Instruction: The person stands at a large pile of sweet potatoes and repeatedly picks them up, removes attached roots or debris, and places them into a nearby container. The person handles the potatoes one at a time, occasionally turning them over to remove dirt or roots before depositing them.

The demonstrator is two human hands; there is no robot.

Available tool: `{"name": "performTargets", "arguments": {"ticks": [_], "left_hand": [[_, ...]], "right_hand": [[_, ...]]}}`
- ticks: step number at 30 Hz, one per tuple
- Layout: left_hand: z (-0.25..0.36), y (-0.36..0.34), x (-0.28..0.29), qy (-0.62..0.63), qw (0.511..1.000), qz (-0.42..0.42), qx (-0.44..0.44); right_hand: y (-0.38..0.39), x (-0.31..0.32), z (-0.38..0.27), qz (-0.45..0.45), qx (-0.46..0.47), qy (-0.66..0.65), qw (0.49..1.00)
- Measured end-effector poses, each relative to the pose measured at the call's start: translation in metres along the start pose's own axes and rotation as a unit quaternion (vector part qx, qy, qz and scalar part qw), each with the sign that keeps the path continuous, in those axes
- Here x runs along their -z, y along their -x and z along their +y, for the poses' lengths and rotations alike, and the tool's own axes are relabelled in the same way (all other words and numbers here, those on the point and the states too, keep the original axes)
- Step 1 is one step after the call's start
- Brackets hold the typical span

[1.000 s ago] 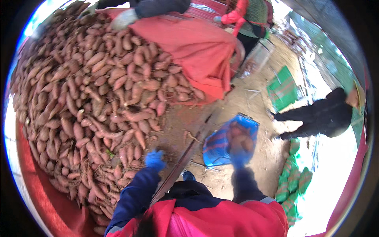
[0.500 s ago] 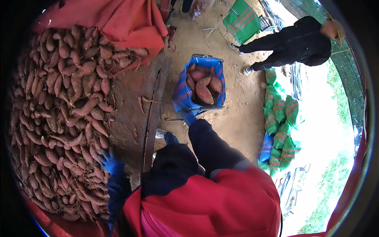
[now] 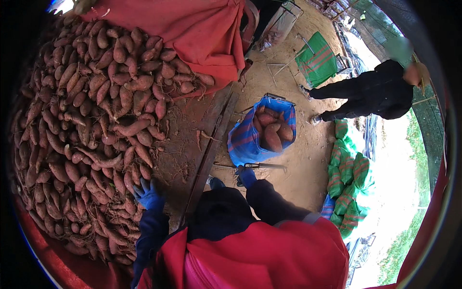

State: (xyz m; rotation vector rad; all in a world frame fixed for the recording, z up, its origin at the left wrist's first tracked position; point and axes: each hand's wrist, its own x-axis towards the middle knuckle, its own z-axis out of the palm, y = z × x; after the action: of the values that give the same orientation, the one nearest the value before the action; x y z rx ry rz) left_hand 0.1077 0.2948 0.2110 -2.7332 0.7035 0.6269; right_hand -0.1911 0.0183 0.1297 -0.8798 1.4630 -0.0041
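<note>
In a blue glove, my left hand (image 3: 150,196) has its fingers spread at the right edge of a large heap of sweet potatoes (image 3: 86,159). My right hand (image 3: 247,178), also in a blue glove, is curled around the left end of a dark metal bar (image 3: 267,166) of a stand. This bar lies just below the near side of a blue striped woven bag (image 3: 245,142). Several big sweet potatoes (image 3: 272,137) show in the bag's mouth. At its far rim another bar (image 3: 279,98) still supports the bag. Part of my right fingers is hidden.
A red cloth (image 3: 192,33) covers the heap's far end. Along the heap runs a metal ledge (image 3: 204,164). A person (image 3: 373,91) in dark clothes stands at the far right, near a green striped seat (image 3: 317,60). Filled green sacks (image 3: 347,168) lie at the right.
The near bar has come away from the bag's mouth and dropped toward me with my right hand. The bag's near side now sags. My left hand remains at the heap's edge; the view has shifted.
</note>
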Motion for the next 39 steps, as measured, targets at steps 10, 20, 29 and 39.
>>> {"name": "performTargets", "arguments": {"ticks": [10,20,29,39], "left_hand": [[-0.010,-0.013,-0.044,-0.022,0.975,0.219,-0.041],[-0.055,0.122,-0.037,0.428,0.842,0.328,0.032],[-0.062,0.312,-0.130,0.574,0.675,0.266,0.380],[0.027,0.344,-0.169,0.571,0.573,0.296,0.508]], "right_hand": [[0.020,0.012,-0.023,-0.369,0.425,0.585,0.584],[0.021,-0.196,-0.101,-0.437,0.433,0.624,0.481],[0.083,-0.394,-0.021,-0.528,0.072,0.770,0.352],[0.149,-0.407,-0.044,-0.453,0.155,0.735,0.480]]}}
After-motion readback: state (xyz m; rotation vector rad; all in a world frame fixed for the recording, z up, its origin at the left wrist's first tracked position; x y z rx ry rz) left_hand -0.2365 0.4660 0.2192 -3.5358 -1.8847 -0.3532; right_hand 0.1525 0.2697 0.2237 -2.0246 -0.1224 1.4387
